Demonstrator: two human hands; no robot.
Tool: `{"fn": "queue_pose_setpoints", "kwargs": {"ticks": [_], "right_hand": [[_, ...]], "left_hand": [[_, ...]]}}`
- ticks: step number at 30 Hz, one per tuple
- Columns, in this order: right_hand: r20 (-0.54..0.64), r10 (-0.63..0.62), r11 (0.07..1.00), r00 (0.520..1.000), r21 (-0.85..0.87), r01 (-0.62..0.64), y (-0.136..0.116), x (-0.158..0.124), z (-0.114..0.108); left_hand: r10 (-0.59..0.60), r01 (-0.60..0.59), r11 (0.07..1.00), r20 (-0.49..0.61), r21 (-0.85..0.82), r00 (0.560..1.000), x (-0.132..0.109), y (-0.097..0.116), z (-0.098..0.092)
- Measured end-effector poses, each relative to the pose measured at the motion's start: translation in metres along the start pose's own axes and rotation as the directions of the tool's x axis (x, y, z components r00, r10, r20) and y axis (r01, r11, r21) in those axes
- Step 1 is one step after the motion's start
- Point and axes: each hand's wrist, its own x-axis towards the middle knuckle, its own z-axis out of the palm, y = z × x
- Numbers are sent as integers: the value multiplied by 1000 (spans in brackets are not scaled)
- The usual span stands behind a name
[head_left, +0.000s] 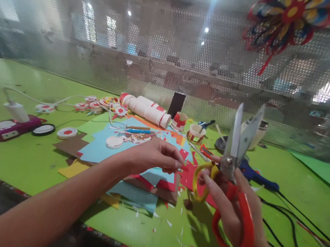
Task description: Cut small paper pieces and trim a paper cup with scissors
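My right hand (pixel 227 202) grips a pair of scissors (pixel 236 153) with a red and a yellow handle loop, blades pointing up and slightly apart. My left hand (pixel 154 155) reaches in from the lower left and pinches a small red paper piece (pixel 185 167) right beside the scissors' pivot. Both hands hover above a pile of coloured paper sheets (pixel 122 150), blue, red, brown and yellow, lying on the green table (pixel 33 160).
Behind the pile lie a white and red tube (pixel 146 109), small cups (pixel 195 132), round red-white discs (pixel 94 104) and a purple device (pixel 11 128). A blue glue gun (pixel 254 175) with black cable lies right. Paper scraps litter the front edge. A paper flower (pixel 287 17) hangs above a mesh screen.
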Motion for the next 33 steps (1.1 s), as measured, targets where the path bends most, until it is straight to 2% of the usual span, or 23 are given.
{"fn": "queue_pose_setpoints", "kwargs": {"ticks": [2, 5, 7, 12, 15, 21, 27, 31, 33], "right_hand": [[18, -6, 999, 1000, 47, 5, -1, -1, 2], [67, -30, 997, 997, -62, 34, -3, -2, 4], [82, -33, 989, 996, -142, 45, -3, -2, 3], [105, -46, 975, 993, -212, 68, 0, -4, 1], [89, -46, 969, 995, -239, 66, 1, -4, 2], [87, 1, 989, 996, -149, 12, 0, -6, 3], [98, 79, 993, 992, 82, -87, 0, -6, 4], [115, 127, 952, 985, 265, -153, 5, -5, 5], [122, 159, 938, 980, 290, -188, 7, -4, 5]], "left_hand": [[-74, 70, 996, 100, 47, 992, -1, -4, 10], [-165, 159, 986, 177, 49, 970, -1, -10, 22], [-176, 170, 984, 177, 48, 968, 0, -12, 26], [-130, 117, 987, 122, 107, 984, -1, -11, 27], [-142, 136, 989, 128, 52, 982, -1, -11, 28], [-122, 127, 991, 112, -34, 986, -2, -13, 29], [-138, 157, 971, 114, -180, 984, -3, -13, 28], [-192, 211, 938, 94, -274, 977, -3, -10, 31], [-203, 216, 933, 73, -288, 976, -2, -9, 32]]}}
